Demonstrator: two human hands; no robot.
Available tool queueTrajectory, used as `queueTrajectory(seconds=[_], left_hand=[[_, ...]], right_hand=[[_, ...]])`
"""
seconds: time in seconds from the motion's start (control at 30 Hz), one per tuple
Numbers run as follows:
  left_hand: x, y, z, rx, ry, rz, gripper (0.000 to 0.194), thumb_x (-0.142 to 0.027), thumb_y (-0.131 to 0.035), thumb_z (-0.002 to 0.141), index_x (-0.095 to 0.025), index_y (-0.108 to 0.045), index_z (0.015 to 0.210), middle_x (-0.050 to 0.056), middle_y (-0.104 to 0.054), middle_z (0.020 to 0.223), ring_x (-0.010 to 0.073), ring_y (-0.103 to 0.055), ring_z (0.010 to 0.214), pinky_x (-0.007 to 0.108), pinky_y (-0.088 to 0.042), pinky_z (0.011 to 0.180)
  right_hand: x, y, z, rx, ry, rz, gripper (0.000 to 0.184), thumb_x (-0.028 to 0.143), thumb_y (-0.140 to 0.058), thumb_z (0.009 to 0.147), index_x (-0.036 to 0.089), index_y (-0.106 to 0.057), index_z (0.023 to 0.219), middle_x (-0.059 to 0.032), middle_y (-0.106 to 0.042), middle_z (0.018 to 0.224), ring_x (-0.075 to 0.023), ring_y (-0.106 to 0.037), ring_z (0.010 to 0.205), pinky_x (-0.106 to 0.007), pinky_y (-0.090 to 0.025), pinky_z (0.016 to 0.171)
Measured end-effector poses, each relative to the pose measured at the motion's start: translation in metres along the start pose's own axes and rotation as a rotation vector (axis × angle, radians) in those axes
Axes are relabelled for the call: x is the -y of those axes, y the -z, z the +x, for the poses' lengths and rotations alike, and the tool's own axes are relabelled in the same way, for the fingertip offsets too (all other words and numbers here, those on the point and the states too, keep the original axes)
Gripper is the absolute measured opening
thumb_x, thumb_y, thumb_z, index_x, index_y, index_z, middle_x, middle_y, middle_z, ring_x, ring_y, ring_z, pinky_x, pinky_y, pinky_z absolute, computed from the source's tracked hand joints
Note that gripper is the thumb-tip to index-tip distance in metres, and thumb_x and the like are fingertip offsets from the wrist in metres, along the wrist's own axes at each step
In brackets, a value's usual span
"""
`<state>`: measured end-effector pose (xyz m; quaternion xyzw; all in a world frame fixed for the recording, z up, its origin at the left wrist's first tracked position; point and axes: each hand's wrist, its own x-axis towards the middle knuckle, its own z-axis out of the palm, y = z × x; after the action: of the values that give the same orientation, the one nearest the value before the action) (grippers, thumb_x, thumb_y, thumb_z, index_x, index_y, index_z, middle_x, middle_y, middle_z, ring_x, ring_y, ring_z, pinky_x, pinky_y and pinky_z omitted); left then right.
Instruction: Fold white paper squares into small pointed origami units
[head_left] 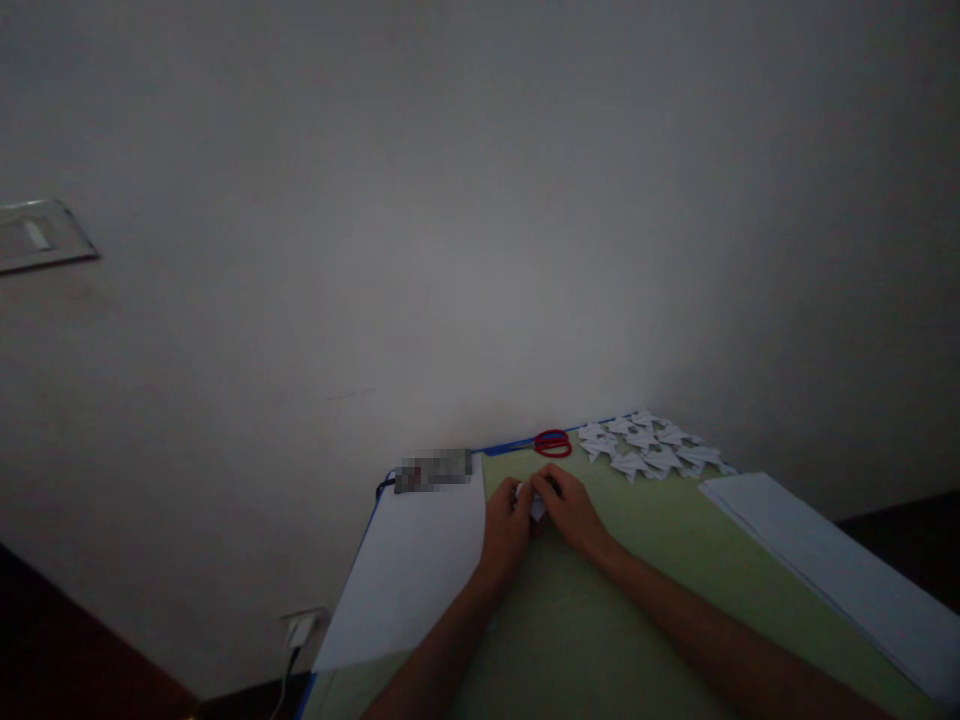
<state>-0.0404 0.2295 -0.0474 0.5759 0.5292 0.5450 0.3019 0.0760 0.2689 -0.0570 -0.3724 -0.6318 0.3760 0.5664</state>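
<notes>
My left hand (pixel 507 527) and my right hand (pixel 568 508) meet over the middle of the green table (pixel 637 600). Between them is a small piece of folded white paper (pixel 537 507), pinched by the fingers of both hands. Most of the paper is hidden behind the fingers, so its full shape does not show. Red-handled scissors (pixel 553 444) lie just beyond my hands at the far edge. Several folded white paper figures (pixel 645 445) are spread in rows at the back right.
A large white sheet (pixel 409 570) covers the left side, with a blurred grey object (pixel 433 470) on its far end. A stack of white paper (pixel 817 570) lies along the right edge. The wall (pixel 480 250) rises directly behind the table; a plugged-in cord (pixel 291 665) hangs at left.
</notes>
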Motion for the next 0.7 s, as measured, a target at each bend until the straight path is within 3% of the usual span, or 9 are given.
queueTrajectory(seconds=[0.4, 0.7], left_hand=[[0.001, 0.0014, -0.0003, 0.02, -0.044, 0.063, 0.035, -0.052, -0.05, 0.093, -0.019, -0.056, 0.083, 0.001, -0.057, 0.071, 0.0159, -0.055, 0.06, 0.028, -0.042, 0.058], [-0.0028, 0.0008, 0.0003, 0.013, -0.006, -0.005, 0.046, -0.064, -0.054, 0.087, -0.019, -0.056, 0.081, -0.001, -0.055, 0.068, 0.0146, -0.054, 0.055, 0.027, -0.042, 0.053]], right_hand=[[-0.0015, 0.0004, -0.0011, 0.006, 0.013, 0.011, 0.027, 0.044, -0.056, 0.087, 0.021, -0.062, 0.076, -0.0008, -0.063, 0.069, -0.0198, -0.058, 0.063, -0.03, -0.044, 0.061], [-0.0023, 0.0017, 0.0004, 0.007, 0.011, 0.049, 0.027, 0.045, -0.06, 0.085, 0.021, -0.063, 0.075, -0.001, -0.064, 0.069, -0.0193, -0.058, 0.064, -0.029, -0.045, 0.06]])
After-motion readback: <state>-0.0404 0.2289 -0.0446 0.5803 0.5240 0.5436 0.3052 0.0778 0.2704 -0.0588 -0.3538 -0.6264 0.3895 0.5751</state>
